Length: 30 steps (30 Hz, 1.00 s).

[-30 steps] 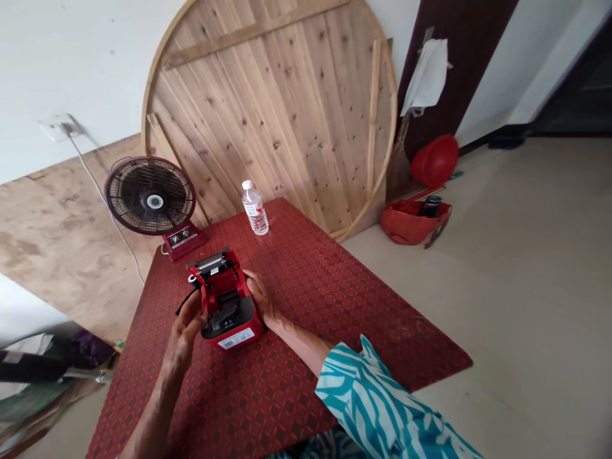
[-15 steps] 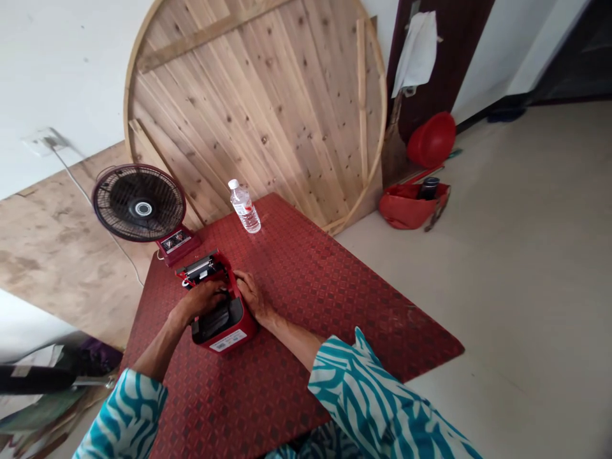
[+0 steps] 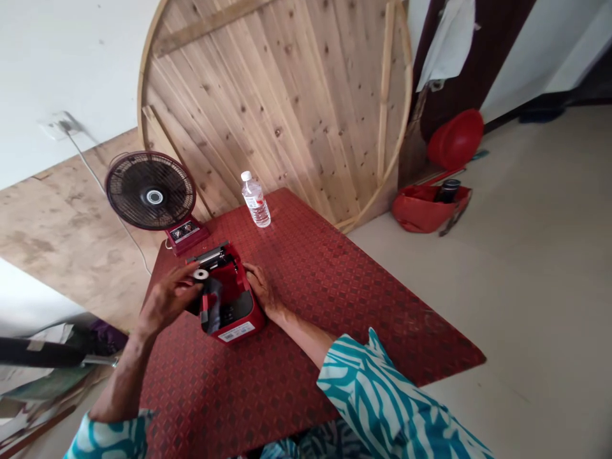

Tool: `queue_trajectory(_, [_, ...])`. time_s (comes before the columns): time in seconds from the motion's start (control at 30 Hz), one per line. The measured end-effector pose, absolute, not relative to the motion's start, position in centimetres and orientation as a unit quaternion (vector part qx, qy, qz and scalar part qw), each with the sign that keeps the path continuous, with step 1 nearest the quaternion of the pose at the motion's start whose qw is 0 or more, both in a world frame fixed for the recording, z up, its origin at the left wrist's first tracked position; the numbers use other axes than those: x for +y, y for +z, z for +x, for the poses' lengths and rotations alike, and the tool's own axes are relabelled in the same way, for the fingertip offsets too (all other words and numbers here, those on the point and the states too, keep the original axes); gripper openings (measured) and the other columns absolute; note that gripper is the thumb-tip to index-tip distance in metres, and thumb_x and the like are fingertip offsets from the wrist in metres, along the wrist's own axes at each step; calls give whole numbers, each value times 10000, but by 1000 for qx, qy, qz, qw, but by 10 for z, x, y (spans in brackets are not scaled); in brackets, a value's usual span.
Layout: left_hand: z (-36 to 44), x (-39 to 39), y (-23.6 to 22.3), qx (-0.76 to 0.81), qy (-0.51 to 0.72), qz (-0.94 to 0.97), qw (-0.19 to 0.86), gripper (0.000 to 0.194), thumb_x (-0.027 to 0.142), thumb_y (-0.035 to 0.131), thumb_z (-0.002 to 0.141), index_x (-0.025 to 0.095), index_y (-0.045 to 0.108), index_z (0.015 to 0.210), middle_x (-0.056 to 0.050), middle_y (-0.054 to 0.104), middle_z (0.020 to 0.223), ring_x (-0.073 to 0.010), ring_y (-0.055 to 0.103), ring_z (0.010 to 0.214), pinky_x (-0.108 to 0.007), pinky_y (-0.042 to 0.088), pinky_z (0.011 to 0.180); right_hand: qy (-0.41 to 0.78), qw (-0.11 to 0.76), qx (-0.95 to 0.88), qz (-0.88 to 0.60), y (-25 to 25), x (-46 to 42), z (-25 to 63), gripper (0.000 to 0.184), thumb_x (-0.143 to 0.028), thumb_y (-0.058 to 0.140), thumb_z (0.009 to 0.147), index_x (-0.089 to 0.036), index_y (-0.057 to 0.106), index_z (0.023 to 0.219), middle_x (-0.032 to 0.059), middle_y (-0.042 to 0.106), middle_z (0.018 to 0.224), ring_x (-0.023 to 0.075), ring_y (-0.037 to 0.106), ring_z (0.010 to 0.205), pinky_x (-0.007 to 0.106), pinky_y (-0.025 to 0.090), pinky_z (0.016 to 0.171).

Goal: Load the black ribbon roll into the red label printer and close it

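Observation:
A red-and-black printer stands on the table with its top open, a white label on its near side. At its left edge, my left hand pinches a dark ribbon roll with a white core end. From the roll a strip of dark, shiny film hangs into the printer. My right hand is wrapped against the printer's right side, its fingertips at the far rim. Metal-and-black rollers sit in the raised part at the back.
A fan stands on the table behind the printer, with a clear water bottle to its right. A round wooden board leans on the wall. A red bag and a red basin are at the right.
My left hand has come up out of the printer and moved left, bringing the ribbon roll with it. My right hand stays on the printer's side. The view has shifted slightly.

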State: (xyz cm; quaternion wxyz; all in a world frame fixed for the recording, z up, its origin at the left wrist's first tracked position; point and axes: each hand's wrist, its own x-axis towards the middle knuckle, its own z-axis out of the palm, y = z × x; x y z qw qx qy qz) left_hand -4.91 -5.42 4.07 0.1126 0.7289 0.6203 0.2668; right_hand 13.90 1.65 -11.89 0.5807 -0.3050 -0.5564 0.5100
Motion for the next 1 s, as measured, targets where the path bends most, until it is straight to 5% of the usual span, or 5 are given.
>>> queue_trajectory(0.23, [-143, -67, 29, 713, 457, 507, 163, 576, 493, 773, 551, 168, 614, 1000, -64, 722, 917, -241, 679, 893, -352, 541, 823, 515, 573, -554, -315, -120, 16, 141, 360, -391, 411, 902, -262, 595, 1184, 40, 599, 1221, 198, 504, 1176, 387, 347, 1058])
queue_trajectory(0.5, [-166, -49, -47, 725, 357, 539, 238, 645, 651, 739, 474, 161, 621, 878, -85, 738, 825, -277, 698, 808, -392, 554, 759, 509, 566, -559, -329, -124, 17, 141, 364, -387, 398, 907, -274, 582, 1201, 32, 592, 1245, 196, 499, 1186, 396, 342, 1069])
queue_trajectory(0.73, [-155, -20, -23, 733, 265, 603, 169, 586, 586, 606, 675, 161, 656, 1076, -144, 668, 1186, -298, 629, 1079, -375, 509, 887, 507, 568, -558, -331, -123, 17, 140, 366, -369, 394, 904, -249, 585, 1192, 53, 592, 1236, 207, 497, 1195, 399, 338, 1067])
queue_trajectory(1.0, [-122, 27, -29, 705, 209, 652, 186, 275, 350, 632, 583, 212, 693, 814, -49, 746, 837, -287, 681, 878, -325, 515, 755, 504, 572, -558, -328, -121, 17, 140, 359, -394, 399, 905, -261, 593, 1175, 45, 607, 1185, 197, 518, 1166, 385, 357, 1059])
